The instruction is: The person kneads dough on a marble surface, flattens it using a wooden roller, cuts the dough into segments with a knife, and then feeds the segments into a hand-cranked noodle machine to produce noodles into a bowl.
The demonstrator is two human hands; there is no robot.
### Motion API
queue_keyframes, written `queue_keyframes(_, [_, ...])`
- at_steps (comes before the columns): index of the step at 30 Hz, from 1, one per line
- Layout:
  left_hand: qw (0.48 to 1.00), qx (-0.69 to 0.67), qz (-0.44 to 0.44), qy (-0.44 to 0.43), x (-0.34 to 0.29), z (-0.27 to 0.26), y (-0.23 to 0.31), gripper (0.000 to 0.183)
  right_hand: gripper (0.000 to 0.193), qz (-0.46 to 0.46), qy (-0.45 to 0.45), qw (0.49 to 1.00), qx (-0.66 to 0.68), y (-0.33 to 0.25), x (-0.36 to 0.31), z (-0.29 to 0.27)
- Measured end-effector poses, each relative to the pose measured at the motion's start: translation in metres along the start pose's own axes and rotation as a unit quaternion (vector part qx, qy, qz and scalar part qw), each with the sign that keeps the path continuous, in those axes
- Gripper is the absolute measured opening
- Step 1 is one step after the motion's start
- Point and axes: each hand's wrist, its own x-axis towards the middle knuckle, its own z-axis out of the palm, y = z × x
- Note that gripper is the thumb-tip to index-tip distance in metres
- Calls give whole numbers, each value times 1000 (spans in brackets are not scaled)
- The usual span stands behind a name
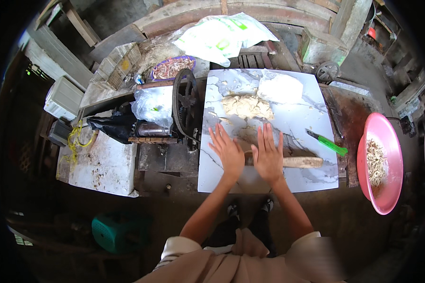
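My left hand point(229, 153) and my right hand point(268, 156) are side by side over the near half of a white marbled board point(212, 181). Both have their fingers stretched out, pointing away from me. A pale wooden stick point(304, 162), like a rolling pin, sticks out to the right of my right hand. What lies under my palms is hidden, so whether they press on the stick I cannot tell. Beyond my fingertips sits a lumpy mass of pale dough point(248, 106), with small scraps around it. A green-handled utility knife point(333, 144) lies to the right.
Behind the dough is a clear plastic bag of white contents point(281, 88). A pink basin point(395, 160) with pale strips stands right. Left is a machine with a dark handwheel point(176, 101); behind it, a purple-rimmed tray point(152, 75). A green stool point(104, 233) stands lower left.
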Motion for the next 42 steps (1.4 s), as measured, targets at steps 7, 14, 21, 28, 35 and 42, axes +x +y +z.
queue_keyframes(7, [999,-10,-7,-42,-9,-3,-5,64,54,8,-8,999,-53,-6,1,-6])
queue_keyframes(14, [998,20,-50,14,41,22,4,61,56,68,65,995,-37,7,50,10])
queue_keyframes(21, [999,-38,-4,-27,-29,-7,-12,63,57,33,11,999,-3,-13,-14,-3])
queue_keyframes(28, [999,-16,-32,-9,37,26,-11,60,60,70,49,996,-19,3,48,11])
queue_keyframes(35, [1000,12,-15,-23,14,19,-17,61,59,77,39,996,8,0,28,14])
queue_keyframes(42, [998,24,3,-57,-5,0,-8,60,56,65,9,998,1,-10,11,0])
